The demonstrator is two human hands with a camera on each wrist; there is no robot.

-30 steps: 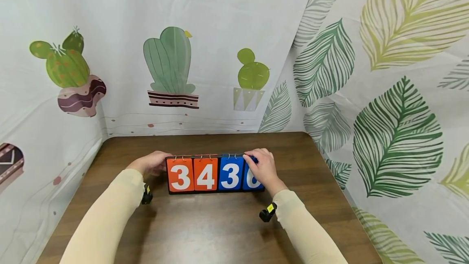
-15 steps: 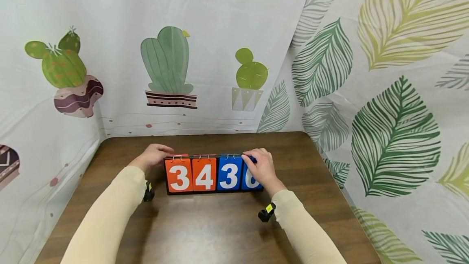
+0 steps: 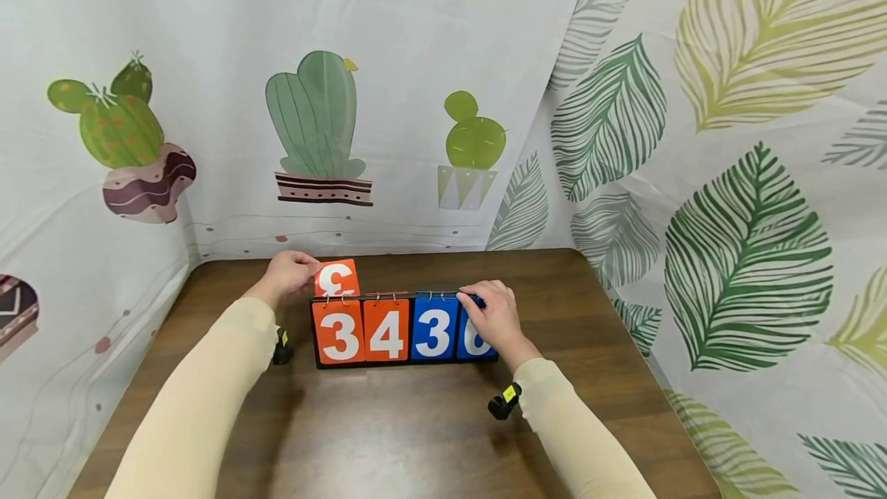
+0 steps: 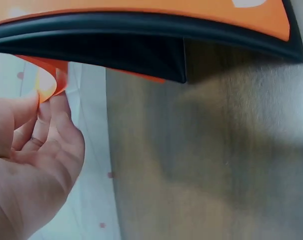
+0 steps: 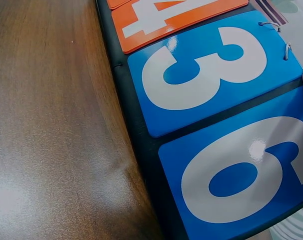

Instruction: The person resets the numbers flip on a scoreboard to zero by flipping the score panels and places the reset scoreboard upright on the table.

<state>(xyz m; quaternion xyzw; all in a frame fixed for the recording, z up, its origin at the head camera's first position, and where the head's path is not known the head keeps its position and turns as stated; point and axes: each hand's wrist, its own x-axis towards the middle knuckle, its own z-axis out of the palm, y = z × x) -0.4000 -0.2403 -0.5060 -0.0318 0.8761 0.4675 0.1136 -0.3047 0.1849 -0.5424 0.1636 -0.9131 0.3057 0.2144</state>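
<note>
A flip scoreboard point(image 3: 411, 329) stands on the table, its orange cards reading 3 and 4, its blue cards 3 and 6. Behind its top edge, at the left end, an orange number card point(image 3: 336, 277) is lifted, showing an upside-down 3. My left hand point(image 3: 289, 271) pinches that card by its outer edge; in the left wrist view the card point(image 4: 55, 82) bends between thumb and fingers. My right hand point(image 3: 495, 318) grips the board's top right corner, covering part of the blue 6 card point(image 5: 231, 175). Metal rings point(image 3: 333, 299) join the cards to the black frame.
The brown wooden table point(image 3: 388, 430) has rounded far corners. Behind it hangs a white cloth point(image 3: 409, 45) printed with cacti, and at the right a leaf-print cloth point(image 3: 624, 175). A black wrist camera point(image 3: 505, 403) sits below the right hand.
My left hand has moved up and slightly right from the board's left end, raising an orange card from behind it. The right hand keeps its grip on the board.
</note>
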